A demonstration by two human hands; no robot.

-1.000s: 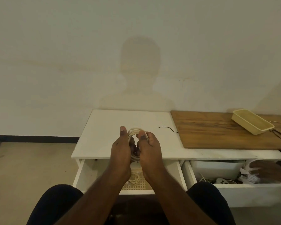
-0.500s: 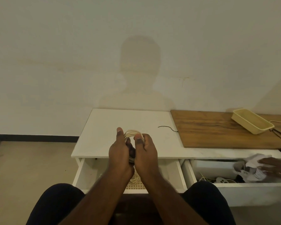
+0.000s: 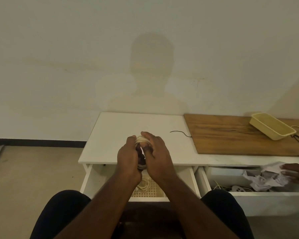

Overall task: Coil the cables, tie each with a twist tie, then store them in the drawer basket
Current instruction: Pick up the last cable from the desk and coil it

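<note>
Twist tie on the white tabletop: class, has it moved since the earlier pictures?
No. The twist tie still lies with its right end at the wooden board's left edge, as before.

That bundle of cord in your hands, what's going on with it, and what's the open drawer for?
A person is holding a coil of pale cable between the left hand and right hand, above an open drawer. A mesh basket in that drawer already holds another coiled cable. A black twist tie lies unused on the white tabletop, so this coil seems not yet tied. At the right edge, someone else's hand rests on crumpled paper in a second drawer.
</note>
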